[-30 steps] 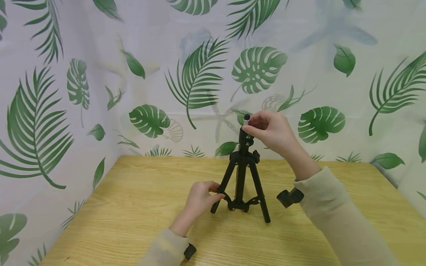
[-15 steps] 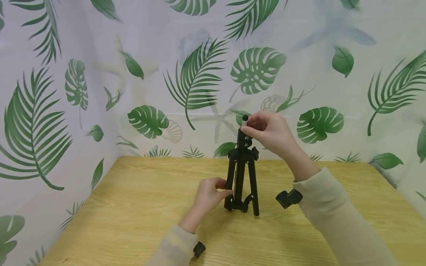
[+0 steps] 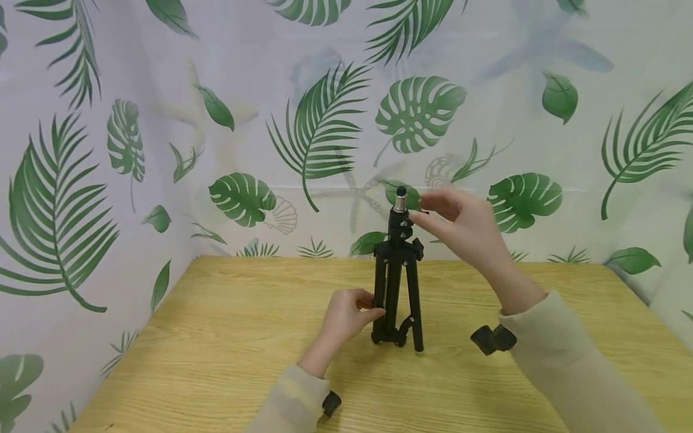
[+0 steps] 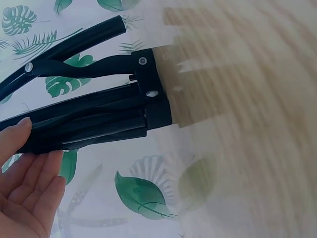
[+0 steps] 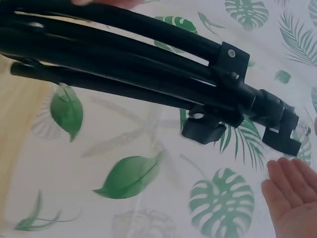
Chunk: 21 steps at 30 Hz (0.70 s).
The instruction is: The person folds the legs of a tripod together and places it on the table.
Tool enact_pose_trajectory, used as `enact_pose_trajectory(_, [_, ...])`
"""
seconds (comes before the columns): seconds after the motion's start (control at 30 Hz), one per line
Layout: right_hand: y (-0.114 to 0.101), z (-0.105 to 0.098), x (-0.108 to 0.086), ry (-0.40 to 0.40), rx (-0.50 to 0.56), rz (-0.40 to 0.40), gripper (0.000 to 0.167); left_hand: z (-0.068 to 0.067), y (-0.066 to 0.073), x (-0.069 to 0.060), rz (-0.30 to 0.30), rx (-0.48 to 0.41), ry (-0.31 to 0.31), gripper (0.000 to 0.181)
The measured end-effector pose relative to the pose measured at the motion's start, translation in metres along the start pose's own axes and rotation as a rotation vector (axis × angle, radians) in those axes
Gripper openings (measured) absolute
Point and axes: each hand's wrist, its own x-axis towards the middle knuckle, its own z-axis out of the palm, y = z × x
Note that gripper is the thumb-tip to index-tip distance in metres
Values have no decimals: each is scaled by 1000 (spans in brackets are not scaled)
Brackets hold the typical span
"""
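Observation:
A small black tripod [image 3: 395,282] stands upright on the table. Its left leg lies close along the centre column, while the right leg angles slightly outward on its hinged brace [image 4: 94,67]. Silver metal and a black tip [image 3: 400,195] top the column. My left hand [image 3: 346,313] pinches the left leg low down, thumb in front and fingers behind. Beside the tripod's head is my right hand [image 3: 468,228], its thumb and fingers spread apart. In the right wrist view the fingers look fairly straight, close to a clamp lever [image 5: 282,141], and grip nothing.
The wooden table [image 3: 243,349] meets a white sheet [image 3: 325,234] printed with green leaves at the back and sides. A dark strapped device [image 3: 492,340] sits at the right wrist, and another [image 3: 331,403] at the left.
The left hand has moved right, bringing the left leg in against the column; the right leg has drawn in too. The right hand has let go of the top and moved right.

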Motion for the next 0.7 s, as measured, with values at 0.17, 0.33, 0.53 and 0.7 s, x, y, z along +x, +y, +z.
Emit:
enact_pose_trajectory(0.17, [23, -2, -31, -15, -63, 12, 46, 1, 1, -1, -6, -7, 0, 16])
enact_pose_trajectory(0.33, [50, 16, -58, -86, -126, 24, 39, 0, 1, -1, -18, -2, -3, 18])
enact_pose_trajectory(0.53, [71, 44, -74, -197, -114, 68, 34, -2, 1, 0, -25, 0, -11, 20])
enact_pose_trajectory(0.7, [79, 62, -78, -258, -120, 96, 32, -3, 0, 0, -34, -9, -8, 22])
